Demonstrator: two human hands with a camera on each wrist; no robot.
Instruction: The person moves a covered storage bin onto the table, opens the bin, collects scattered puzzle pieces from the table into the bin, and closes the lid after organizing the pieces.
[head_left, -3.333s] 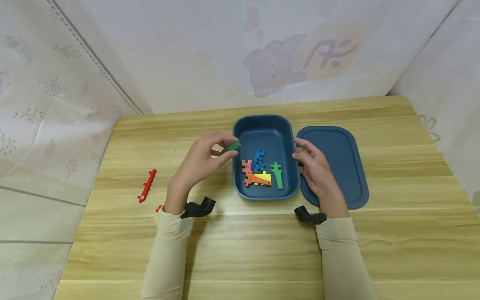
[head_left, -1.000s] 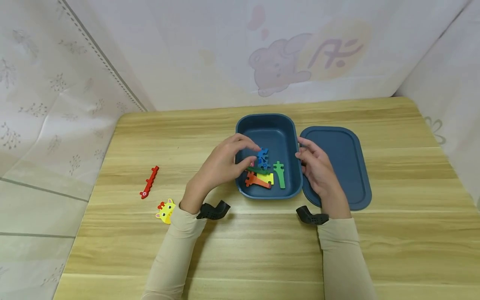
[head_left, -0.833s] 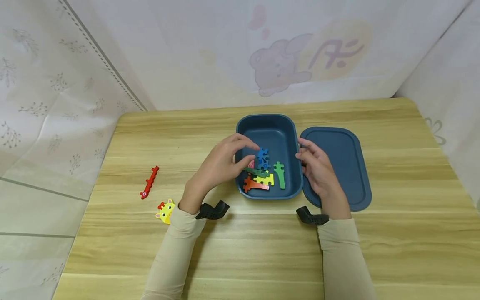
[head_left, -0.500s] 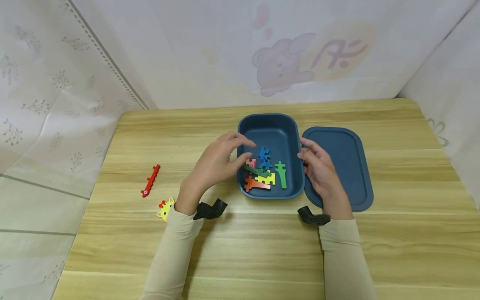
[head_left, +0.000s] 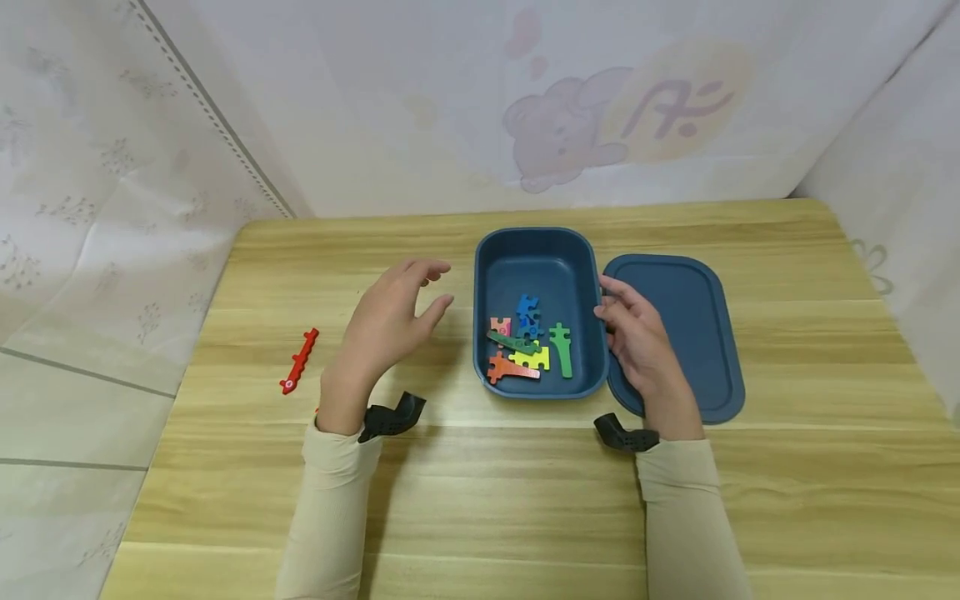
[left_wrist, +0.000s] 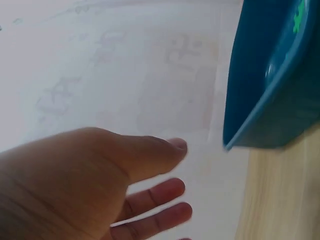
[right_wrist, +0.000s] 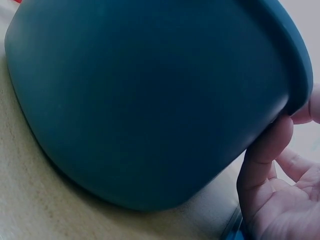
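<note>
My left hand (head_left: 390, 321) hovers left of the dark blue box (head_left: 480, 367), thumb and fingers apart with nothing between them. The left wrist view also shows this empty hand (left_wrist: 125, 175) clear of the box wall. My right hand (head_left: 637, 333) touches the outside of the box's right side, thumb and fingertips under the rim in the right wrist view. Inside the box lie a dark green piece (head_left: 512, 342), a light green piece (head_left: 561, 350), a yellow piece (head_left: 542, 359), an orange piece (head_left: 513, 368), blue pieces (head_left: 528, 307) and a pink piece (head_left: 500, 325), shaped like jigsaw parts.
A blue lid (head_left: 675, 325) lies flat to the right of the box, partly under my right hand. A long red wavy piece (head_left: 300, 361) is on the wooden table (head_left: 480, 500) at left. My left wrist hides nearly all of the yellow animal-head piece.
My left hand brought the dark green piece into the box and let it go onto the other pieces. It has since moved out leftward, empty. My right hand stays at the box side.
</note>
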